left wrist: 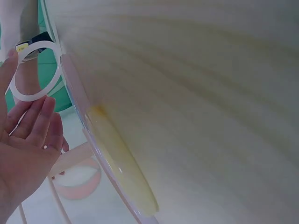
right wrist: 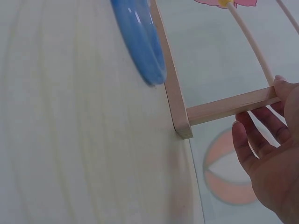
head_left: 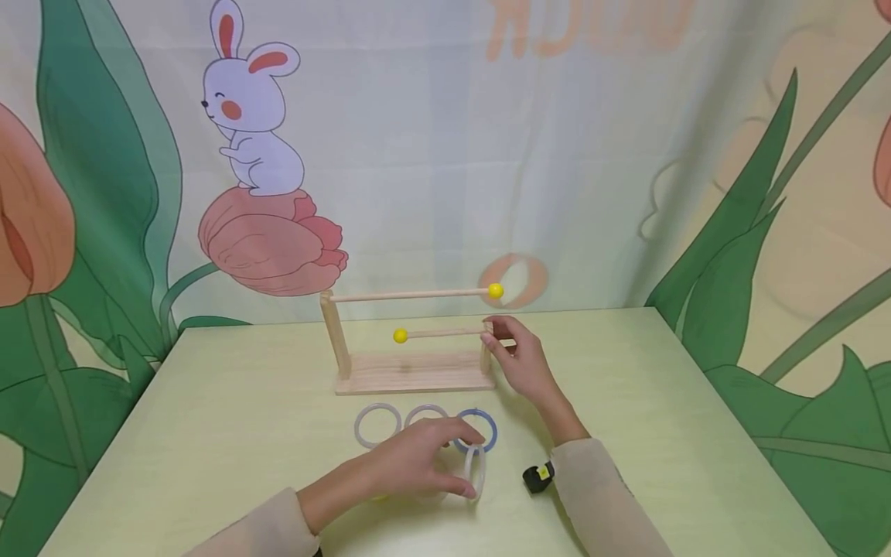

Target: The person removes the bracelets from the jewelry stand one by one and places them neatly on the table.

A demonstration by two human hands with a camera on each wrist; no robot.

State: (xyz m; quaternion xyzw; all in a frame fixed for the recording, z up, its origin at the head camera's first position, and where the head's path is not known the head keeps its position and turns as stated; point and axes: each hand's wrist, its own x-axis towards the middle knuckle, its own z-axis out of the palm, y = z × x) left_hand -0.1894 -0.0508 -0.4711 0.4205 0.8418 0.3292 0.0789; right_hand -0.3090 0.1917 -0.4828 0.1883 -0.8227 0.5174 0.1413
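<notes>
My left hand (head_left: pixel 411 460) pinches a white ring (left wrist: pixel 32 99) between thumb and fingertips, holding it on edge near the table's front. My right hand (head_left: pixel 518 360) grips the top of the short right post (right wrist: pixel 233 106) of a wooden rack. The rack has a flat base (head_left: pixel 418 375), a taller left post (head_left: pixel 336 336) and two thin rods pointing opposite ways. The upper rod (head_left: pixel 411 295) ends in a yellow ball (head_left: pixel 495 291) at the right. From the short post, the lower rod (head_left: pixel 445 333) runs left to another yellow ball (head_left: pixel 400 336).
A blue ring (head_left: pixel 493 422), a pale ring (head_left: pixel 357 425) and another pale ring (head_left: pixel 425 407) lie in a row before the rack. A yellow ring (left wrist: pixel 119 156) lies under the left hand. Near the right sleeve is a black device (head_left: pixel 536 479). A printed curtain (head_left: pixel 418 155) hangs behind.
</notes>
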